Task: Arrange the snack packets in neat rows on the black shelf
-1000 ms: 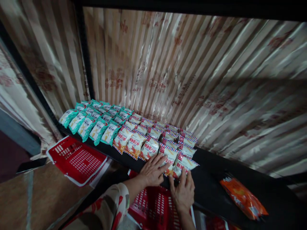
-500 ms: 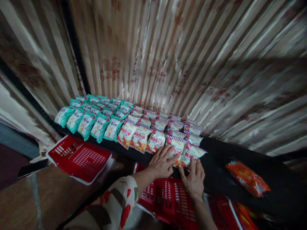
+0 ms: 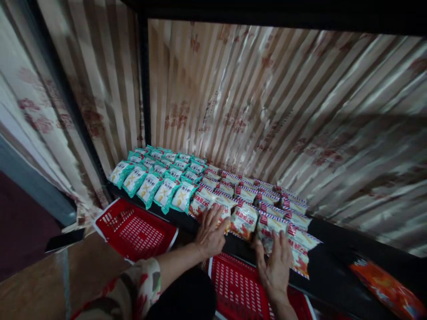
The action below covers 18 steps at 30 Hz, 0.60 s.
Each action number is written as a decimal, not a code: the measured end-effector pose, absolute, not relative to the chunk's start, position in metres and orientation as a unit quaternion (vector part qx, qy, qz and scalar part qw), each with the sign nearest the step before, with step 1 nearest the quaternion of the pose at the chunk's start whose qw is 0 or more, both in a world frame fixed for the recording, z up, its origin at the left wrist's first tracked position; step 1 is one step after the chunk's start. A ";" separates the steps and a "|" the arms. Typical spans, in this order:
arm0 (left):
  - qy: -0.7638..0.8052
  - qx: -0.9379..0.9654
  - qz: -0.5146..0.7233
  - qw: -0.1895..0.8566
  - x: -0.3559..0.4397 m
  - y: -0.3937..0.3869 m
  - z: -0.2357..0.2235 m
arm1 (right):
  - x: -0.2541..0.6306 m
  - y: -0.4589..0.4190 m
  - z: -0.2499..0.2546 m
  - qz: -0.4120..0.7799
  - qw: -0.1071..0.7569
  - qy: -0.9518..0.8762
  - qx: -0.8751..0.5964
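Note:
Rows of white snack bags (image 3: 244, 218) with red lettering and striped edges stand on a black shelf (image 3: 330, 255). My left hand (image 3: 211, 233) rests with fingers outstretched over the lower front of a bag near the left end of the front row. Further right, my right hand (image 3: 275, 266) touches another front-row bag (image 3: 269, 224), thumb and fingers apart, covering its lower part. The rightmost front bag (image 3: 300, 249) leans just beyond those fingers. To the left, teal-and-white snack bags (image 3: 148, 186) sit in neat rows against the white ones.
Below the shelf edge hang or stand red plastic baskets, one at left (image 3: 140, 233) and another (image 3: 236, 284) under my hands. An orange snack bag (image 3: 387, 284) lies on the shelf at right. A striped curtain (image 3: 233, 98) and a black post (image 3: 144, 89) stand behind.
The view has shifted, so the shelf appears lower and further right. Along the front row, both hands have moved left to other white bags.

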<state>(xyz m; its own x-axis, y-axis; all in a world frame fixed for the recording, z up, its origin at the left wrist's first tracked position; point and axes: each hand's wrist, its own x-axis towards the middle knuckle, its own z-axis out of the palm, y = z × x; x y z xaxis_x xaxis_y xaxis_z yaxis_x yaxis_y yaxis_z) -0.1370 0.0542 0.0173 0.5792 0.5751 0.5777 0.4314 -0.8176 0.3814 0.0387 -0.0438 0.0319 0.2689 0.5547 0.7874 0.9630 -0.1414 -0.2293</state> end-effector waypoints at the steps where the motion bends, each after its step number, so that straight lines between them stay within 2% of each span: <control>1: 0.302 0.874 0.371 0.086 -0.155 0.063 0.017 | 0.026 -0.037 0.036 -0.259 0.374 -0.551 -0.700; 10: 0.484 0.764 0.426 -0.013 -0.293 0.127 0.017 | -0.085 0.007 0.037 -0.129 0.392 -0.610 -0.676; 18: 0.511 0.762 0.396 -0.030 -0.336 0.152 -0.001 | -0.144 0.018 0.039 -0.051 0.387 -0.606 -0.694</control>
